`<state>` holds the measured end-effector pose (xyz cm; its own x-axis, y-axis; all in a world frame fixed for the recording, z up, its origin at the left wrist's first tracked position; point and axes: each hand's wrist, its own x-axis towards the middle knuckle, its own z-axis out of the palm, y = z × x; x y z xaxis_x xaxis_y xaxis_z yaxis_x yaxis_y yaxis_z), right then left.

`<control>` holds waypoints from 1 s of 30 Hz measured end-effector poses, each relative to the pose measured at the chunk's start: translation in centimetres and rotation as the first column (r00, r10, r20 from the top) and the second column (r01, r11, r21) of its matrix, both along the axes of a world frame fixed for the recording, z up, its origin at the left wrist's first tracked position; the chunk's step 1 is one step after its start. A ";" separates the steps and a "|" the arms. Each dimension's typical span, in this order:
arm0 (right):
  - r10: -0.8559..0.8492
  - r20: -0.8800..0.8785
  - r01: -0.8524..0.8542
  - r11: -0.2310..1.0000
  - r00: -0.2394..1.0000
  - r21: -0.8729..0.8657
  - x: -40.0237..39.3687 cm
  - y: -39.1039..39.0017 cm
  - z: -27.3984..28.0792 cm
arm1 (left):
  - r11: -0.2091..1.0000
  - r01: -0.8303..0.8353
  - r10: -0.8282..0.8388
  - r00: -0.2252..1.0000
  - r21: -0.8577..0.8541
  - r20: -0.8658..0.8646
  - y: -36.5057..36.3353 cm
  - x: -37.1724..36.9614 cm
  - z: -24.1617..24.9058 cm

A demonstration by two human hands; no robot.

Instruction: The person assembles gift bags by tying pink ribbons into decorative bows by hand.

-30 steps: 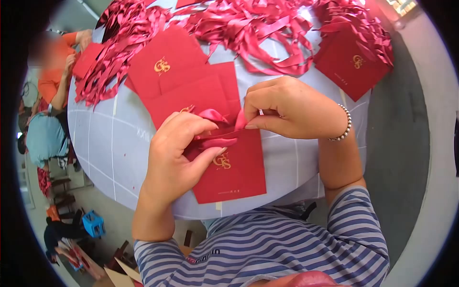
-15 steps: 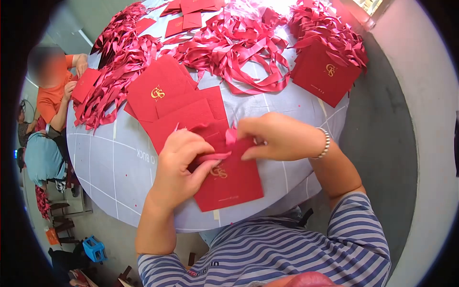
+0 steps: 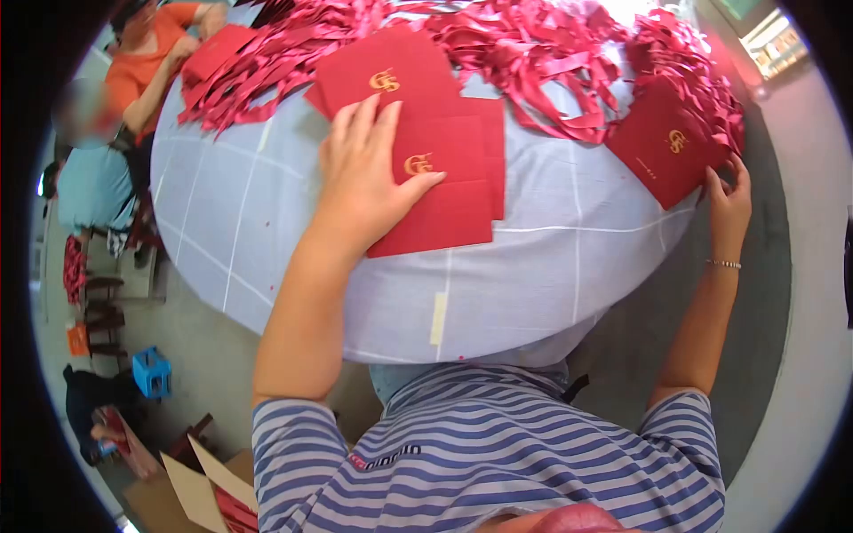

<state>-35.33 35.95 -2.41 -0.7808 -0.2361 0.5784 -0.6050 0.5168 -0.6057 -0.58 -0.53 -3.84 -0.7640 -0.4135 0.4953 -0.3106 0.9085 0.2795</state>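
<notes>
My left hand (image 3: 360,178) lies with fingers stretched over a spread of red envelopes (image 3: 444,218) with gold lettering, its thumb by the lettering of one. Beyond my fingertips sits another red envelope (image 3: 382,58), overlapping the rest. Far to the right, my right hand (image 3: 730,197) pinches the near right corner of a stack of red envelopes (image 3: 662,151), also marked in gold. Dark pink ribbons (image 3: 684,71) trail from the far side of that stack. How many envelopes my right fingers grip is hidden.
Heaps of pink ribbon (image 3: 533,44) cover the far side of the round table with its pale grid cloth (image 3: 515,293). At far left a person in an orange top (image 3: 147,75) handles a red envelope. On the floor are a blue stool (image 3: 152,373) and an open carton (image 3: 200,480).
My right hand has left the near envelope and reached the right-hand stack. My left hand has moved forward, let go of the ribbon and flattened onto the envelopes. The view has shifted.
</notes>
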 end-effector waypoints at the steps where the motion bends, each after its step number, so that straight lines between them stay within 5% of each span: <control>1: 0.004 0.017 -0.004 0.999 1.000 -0.036 -0.1 0.1 -0.7 | 1.000 -0.019 0.019 1.000 -0.003 0.009 -0.2 0.0 -0.1; 5: -0.121 -0.147 0.116 0.992 0.982 -0.040 3.9 -3.0 -0.2 | 0.998 0.068 -0.068 0.998 0.002 -0.014 -0.2 -0.2 0.1; 11: 0.348 -0.280 -0.360 0.933 0.895 0.010 12.0 -11.4 1.8 | 0.992 0.098 -0.088 0.988 0.081 -0.125 -0.3 -0.2 0.8; 16: 0.559 0.075 -0.544 0.754 0.826 0.368 9.4 -15.3 0.1 | 0.990 0.069 -0.048 0.985 0.121 -0.168 0.6 0.2 2.6; 20: 0.540 0.012 -0.429 0.655 0.842 0.623 8.6 -19.2 -1.8 | 0.986 0.114 -0.098 0.987 0.122 -0.128 0.6 0.3 2.9; 24: 0.500 -0.040 -0.361 0.675 0.865 0.644 7.7 -20.6 -2.7 | 0.940 0.151 -0.108 0.982 0.306 -0.154 0.6 0.2 2.6; 26: 0.521 0.210 -0.560 0.738 0.827 0.377 7.5 -20.5 -1.3 | 0.914 0.148 -0.087 0.981 0.378 -0.175 0.7 0.2 2.6; 27: 0.549 0.502 -0.631 0.776 0.668 -0.010 8.2 -20.6 -0.3 | 0.901 0.148 -0.093 0.984 0.408 -0.153 0.6 0.1 2.4; 30: 0.718 0.543 -0.517 0.693 0.435 -0.502 8.7 -19.1 2.5 | 0.886 0.180 -0.127 0.981 0.427 -0.149 0.4 0.3 1.9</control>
